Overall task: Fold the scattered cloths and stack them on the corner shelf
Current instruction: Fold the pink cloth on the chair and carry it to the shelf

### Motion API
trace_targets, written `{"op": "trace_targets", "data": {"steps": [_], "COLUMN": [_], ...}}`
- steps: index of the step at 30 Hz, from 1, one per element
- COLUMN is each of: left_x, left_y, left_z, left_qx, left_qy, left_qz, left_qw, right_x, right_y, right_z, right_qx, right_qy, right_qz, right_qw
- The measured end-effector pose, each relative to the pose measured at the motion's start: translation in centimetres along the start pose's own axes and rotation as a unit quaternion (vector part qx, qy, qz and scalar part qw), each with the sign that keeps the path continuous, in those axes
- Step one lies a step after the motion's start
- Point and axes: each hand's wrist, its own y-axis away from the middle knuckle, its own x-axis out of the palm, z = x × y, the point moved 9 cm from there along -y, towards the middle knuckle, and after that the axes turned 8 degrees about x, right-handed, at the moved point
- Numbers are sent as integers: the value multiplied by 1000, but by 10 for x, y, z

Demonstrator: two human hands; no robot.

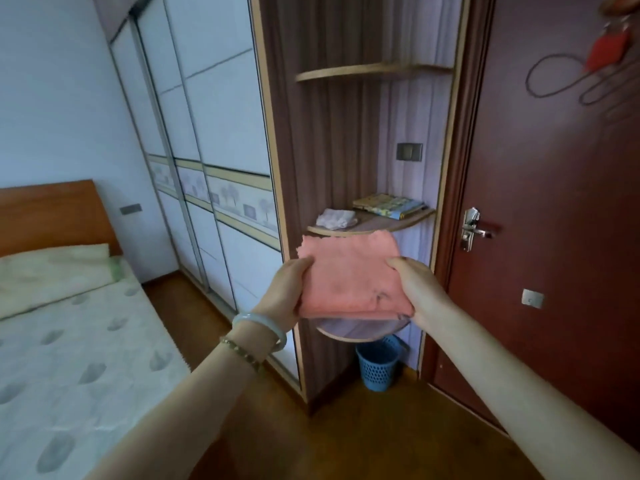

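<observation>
Holding a folded, fluffy pink square cloth (349, 278) flat in the air before the rounded wooden corner shelf (360, 332), left hand (287, 289) and right hand (417, 289) pinch its opposite sides; the frayed edge points to the shelves.

Pale bangle (246, 318), bracelet (242, 352) behind left hand (284, 289)

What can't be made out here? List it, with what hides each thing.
1. Lower shelf: head view, top mostly hidden behind the pink cloth.
2. Fingers of left hand and right hand: head view, under the cloth.
3. White bundle on middle shelf: head view, too small to identify.
4. Red object on door: head view, too blurred to identify.
</observation>
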Motion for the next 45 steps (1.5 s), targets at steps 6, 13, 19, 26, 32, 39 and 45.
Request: {"op": "trace_targets", "data": {"steps": [6, 13, 19, 26, 32, 39, 45], "left_x": [43, 97, 147, 198, 219, 225, 203], "left_y": [-76, -152, -214, -260, -299, -360, -427], "left_z": [3, 41, 57, 68, 79, 97, 116], "left_qx": [4, -35, -24, -20, -11, -17, -23], "left_qy": [7, 17, 10, 22, 25, 32, 29], "left_qz": [-7, -29, -97, -144, -146, -143, -173], "left_qw": [1000, 999, 995, 989, 989, 989, 984], "right_x": [-18, -48, -76, -105, -110, -96, -61], "right_y": [-77, -174, -265, -340, -391, -465, -539], "right_z": [20, 38, 62, 91, 87, 79, 75], "right_qx": [14, 28, 29, 24, 46, 66, 71], "right_qy": [-16, -17, -20, 4, -1, -3, 26], "right_qz": [1, 33, 104, 131, 152, 158, 164], "right_qw": [1000, 999, 994, 991, 987, 985, 983]}}
